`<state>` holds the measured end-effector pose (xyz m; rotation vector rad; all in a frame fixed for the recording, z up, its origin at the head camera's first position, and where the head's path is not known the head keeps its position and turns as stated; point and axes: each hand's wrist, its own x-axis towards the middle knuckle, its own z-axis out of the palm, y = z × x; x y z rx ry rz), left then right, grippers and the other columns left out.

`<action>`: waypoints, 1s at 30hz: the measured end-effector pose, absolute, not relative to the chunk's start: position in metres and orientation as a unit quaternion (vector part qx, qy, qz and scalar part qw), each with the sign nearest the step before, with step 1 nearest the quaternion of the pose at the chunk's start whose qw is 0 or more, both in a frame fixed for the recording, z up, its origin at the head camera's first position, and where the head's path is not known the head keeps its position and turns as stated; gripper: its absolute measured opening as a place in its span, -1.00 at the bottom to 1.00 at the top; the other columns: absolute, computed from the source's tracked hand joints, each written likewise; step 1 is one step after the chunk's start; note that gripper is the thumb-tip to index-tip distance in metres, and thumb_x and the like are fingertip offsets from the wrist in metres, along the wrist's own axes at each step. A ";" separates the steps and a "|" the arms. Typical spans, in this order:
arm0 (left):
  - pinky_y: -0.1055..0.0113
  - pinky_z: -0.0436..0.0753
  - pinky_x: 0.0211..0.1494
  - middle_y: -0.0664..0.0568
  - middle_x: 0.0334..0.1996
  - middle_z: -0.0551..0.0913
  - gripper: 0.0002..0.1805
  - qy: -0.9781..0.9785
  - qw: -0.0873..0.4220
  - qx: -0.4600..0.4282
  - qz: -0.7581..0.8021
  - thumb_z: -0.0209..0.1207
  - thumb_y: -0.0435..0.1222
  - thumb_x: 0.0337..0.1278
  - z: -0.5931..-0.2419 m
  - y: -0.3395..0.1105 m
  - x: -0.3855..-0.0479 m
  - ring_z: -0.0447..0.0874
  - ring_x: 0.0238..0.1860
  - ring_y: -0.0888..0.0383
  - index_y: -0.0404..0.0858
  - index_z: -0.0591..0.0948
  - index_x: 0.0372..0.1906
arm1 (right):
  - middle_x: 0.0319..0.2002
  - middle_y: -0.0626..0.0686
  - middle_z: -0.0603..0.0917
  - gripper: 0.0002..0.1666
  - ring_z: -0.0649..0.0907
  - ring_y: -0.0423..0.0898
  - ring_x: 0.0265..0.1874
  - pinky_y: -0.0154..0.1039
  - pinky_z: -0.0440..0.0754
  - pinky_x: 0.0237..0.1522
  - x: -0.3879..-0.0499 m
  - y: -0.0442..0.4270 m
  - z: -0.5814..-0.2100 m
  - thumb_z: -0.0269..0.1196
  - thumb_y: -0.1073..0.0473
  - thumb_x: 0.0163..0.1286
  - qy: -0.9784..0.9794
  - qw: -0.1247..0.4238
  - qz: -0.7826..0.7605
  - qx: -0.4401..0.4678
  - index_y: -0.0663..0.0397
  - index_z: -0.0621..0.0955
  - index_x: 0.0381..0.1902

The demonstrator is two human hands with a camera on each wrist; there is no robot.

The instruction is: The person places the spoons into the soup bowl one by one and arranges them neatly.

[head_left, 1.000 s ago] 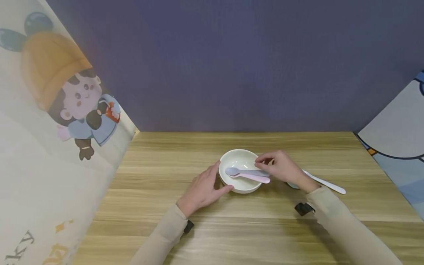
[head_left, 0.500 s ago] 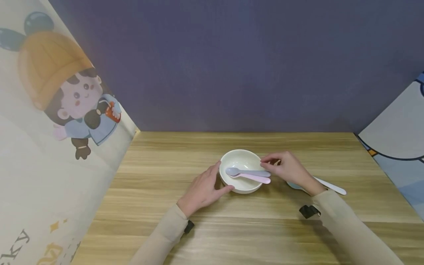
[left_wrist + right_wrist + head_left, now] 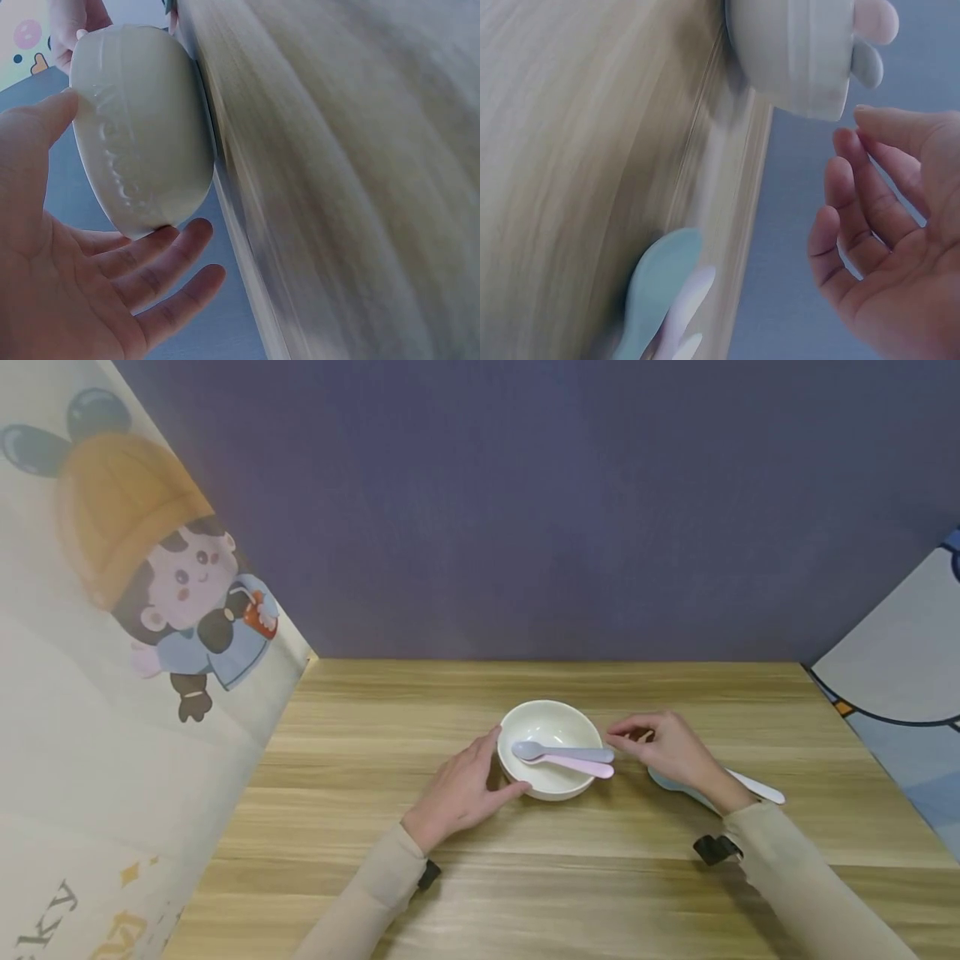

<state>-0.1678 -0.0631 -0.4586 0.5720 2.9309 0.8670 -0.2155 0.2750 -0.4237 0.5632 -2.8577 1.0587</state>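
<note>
A white bowl (image 3: 551, 714) stands on the table, and my left hand (image 3: 453, 789) holds its left side between thumb and fingers. In the left wrist view my thumb touches the bowl (image 3: 150, 127) near the rim, and the fingers reach round its side. A grey-blue spoon (image 3: 573, 752) and a pink spoon (image 3: 581, 767) lie in the bowl, handles over its right rim. Just right of those handles is my right hand (image 3: 667, 752), apart from the bowl. Its thumb and index tip are close together, the other fingers loosely bent, with nothing between them.
Under and beside my right forearm lie a pale teal spoon (image 3: 660, 277) and a white-handled spoon (image 3: 757, 787), partly hidden by the arm. The wooden table (image 3: 525, 877) meets a dark blue wall (image 3: 555, 527) behind; a cartoon-printed wall (image 3: 90, 777) stands left.
My right hand has moved right, away from the bowl's rim and the grey-blue spoon's handle. My left hand stays at the bowl, and both spoons lie as before.
</note>
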 end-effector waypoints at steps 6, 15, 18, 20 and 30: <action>-0.14 0.52 0.54 -0.21 0.59 0.39 0.15 0.944 0.020 0.177 0.278 0.15 0.42 0.33 -0.456 -0.062 -0.165 0.46 0.54 -0.19 -0.25 0.13 0.71 | -0.21 0.01 0.87 -0.77 0.69 -0.31 -0.32 -0.37 0.70 -0.26 -0.213 0.283 -0.427 0.46 0.10 0.44 -0.924 0.018 0.344 0.169 0.11 0.86 -0.07; -0.15 0.52 0.55 -0.21 0.60 0.38 0.14 0.944 0.021 0.176 0.279 0.15 0.42 0.33 -0.451 -0.062 -0.162 0.44 0.55 -0.20 -0.24 0.13 0.72 | -0.19 0.02 0.87 -0.75 0.71 -0.27 -0.30 -0.36 0.69 -0.29 -0.209 0.298 -0.431 0.44 0.07 0.47 -0.928 0.011 0.340 0.153 0.09 0.85 -0.04; -0.15 0.51 0.55 -0.20 0.60 0.37 0.14 0.944 0.020 0.176 0.279 0.14 0.43 0.33 -0.452 -0.062 -0.162 0.44 0.55 -0.19 -0.23 0.13 0.72 | -0.17 0.03 0.87 -0.73 0.72 -0.23 -0.29 -0.36 0.69 -0.31 -0.207 0.300 -0.430 0.43 0.04 0.48 -0.928 0.001 0.343 0.144 0.08 0.85 -0.02; -0.14 0.51 0.55 -0.19 0.61 0.37 0.14 0.944 0.019 0.176 0.278 0.13 0.43 0.33 -0.452 -0.062 -0.162 0.44 0.56 -0.19 -0.22 0.13 0.72 | -0.16 0.02 0.87 -0.72 0.72 -0.22 -0.29 -0.36 0.69 -0.31 -0.206 0.302 -0.430 0.43 0.03 0.48 -0.929 -0.003 0.342 0.139 0.06 0.85 -0.01; -0.13 0.52 0.55 -0.20 0.61 0.37 0.15 0.946 0.019 0.178 0.270 0.12 0.43 0.34 -0.453 -0.062 -0.164 0.44 0.56 -0.17 -0.23 0.11 0.72 | -0.13 0.04 0.86 -0.69 0.70 -0.23 -0.26 -0.35 0.68 -0.30 -0.207 0.314 -0.433 0.42 -0.01 0.49 -0.935 -0.002 0.332 0.124 0.06 0.84 0.01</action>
